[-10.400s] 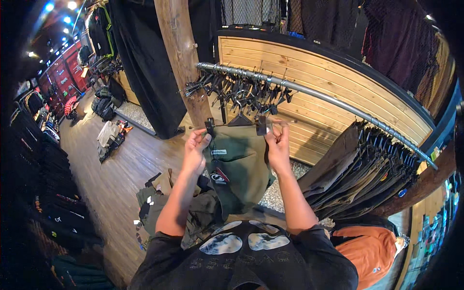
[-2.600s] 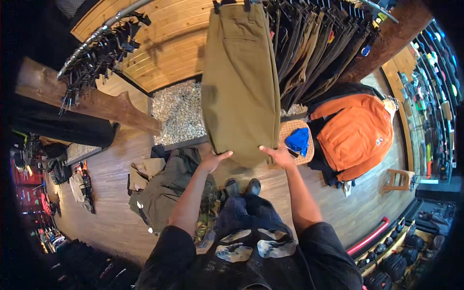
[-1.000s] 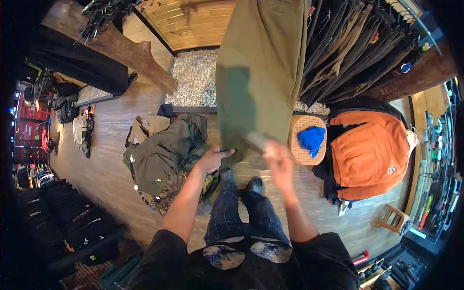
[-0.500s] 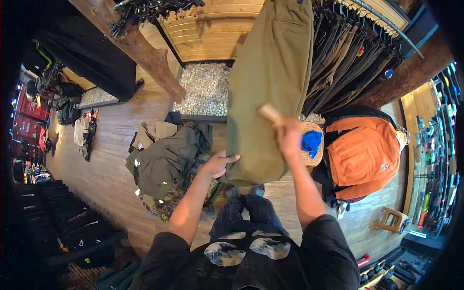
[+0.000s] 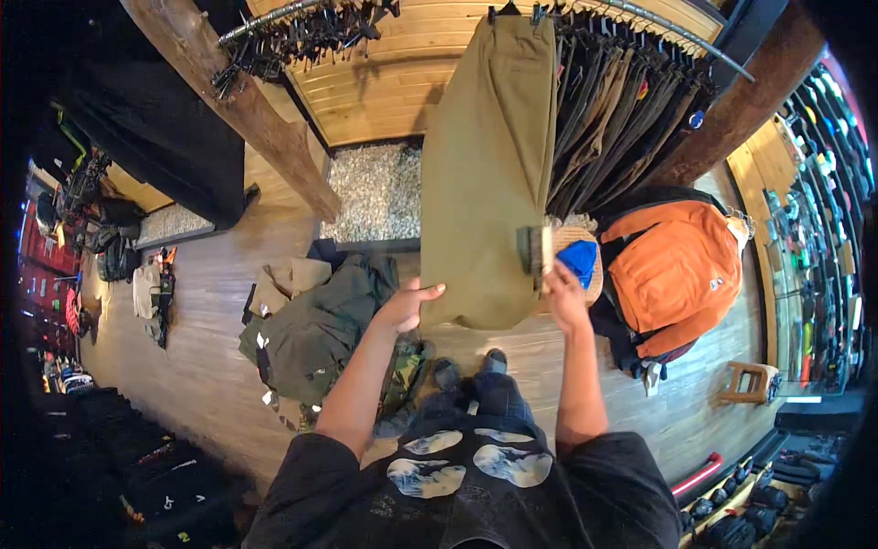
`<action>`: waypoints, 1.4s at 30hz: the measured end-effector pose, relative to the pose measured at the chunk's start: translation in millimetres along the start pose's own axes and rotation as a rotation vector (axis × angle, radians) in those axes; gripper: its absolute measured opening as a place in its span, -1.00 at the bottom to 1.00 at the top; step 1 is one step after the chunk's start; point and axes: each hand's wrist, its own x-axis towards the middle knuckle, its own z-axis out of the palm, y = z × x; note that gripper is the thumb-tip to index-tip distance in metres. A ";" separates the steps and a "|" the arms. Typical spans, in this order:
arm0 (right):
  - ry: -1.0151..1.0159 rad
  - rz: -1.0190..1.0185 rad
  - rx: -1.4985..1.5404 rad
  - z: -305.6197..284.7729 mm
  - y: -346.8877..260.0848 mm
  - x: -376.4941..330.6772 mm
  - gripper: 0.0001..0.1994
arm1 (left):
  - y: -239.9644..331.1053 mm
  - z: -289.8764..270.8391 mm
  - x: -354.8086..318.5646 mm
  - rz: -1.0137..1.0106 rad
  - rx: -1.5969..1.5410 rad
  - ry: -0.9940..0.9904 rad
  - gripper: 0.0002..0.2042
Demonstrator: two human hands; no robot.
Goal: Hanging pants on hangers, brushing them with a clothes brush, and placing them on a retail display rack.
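Wooden brush (image 5: 546, 249) shifted rightward, right hand (image 5: 565, 297) gripping it, left hand (image 5: 402, 306) pinching smooth trousers (image 5: 483, 183)

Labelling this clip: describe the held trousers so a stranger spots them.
Find the metal rail at the upper right. At the left end of its row of darker trousers, a khaki pair hangs down to the left hand. It shows its broad face, lighter than its neighbours, which hang edge-on.

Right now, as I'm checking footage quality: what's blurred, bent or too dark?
Head view: the brush in the right hand looks slightly blurred, the orange top clearer; head view again: the metal rail bows through distortion, and the dark clothes at lower left lose detail.
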 end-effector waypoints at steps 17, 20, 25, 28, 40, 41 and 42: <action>-0.170 0.311 0.029 12.5 -13.7 -35.8 -0.64 | -100.5 -37.6 -42.8 -0.253 0.133 -0.073 -0.52; -0.190 0.043 0.012 17.1 5.3 -28.3 -0.62 | -117.4 -29.1 -39.8 -0.238 0.091 -0.076 -0.52; 0.073 -0.655 -0.965 38.7 -1.3 -59.5 -0.60 | -132.8 -24.2 -46.5 -0.202 -0.035 -0.126 -0.51; -0.061 -0.788 -1.018 71.6 -4.2 -106.9 -0.65 | -134.0 -17.8 -55.0 -0.220 -0.072 -0.052 -0.51; -0.130 -0.969 -0.980 53.8 40.5 -101.9 -0.76 | -141.4 4.8 -67.8 -0.184 0.013 -0.042 -0.54; -0.077 -0.978 -1.039 46.6 51.0 -94.6 -0.73 | -137.8 8.3 -70.4 -0.186 0.020 -0.046 -0.54; 0.080 -0.637 -1.027 17.7 54.1 -70.3 -0.74 | -132.9 13.1 -69.9 -0.206 0.049 -0.059 -0.51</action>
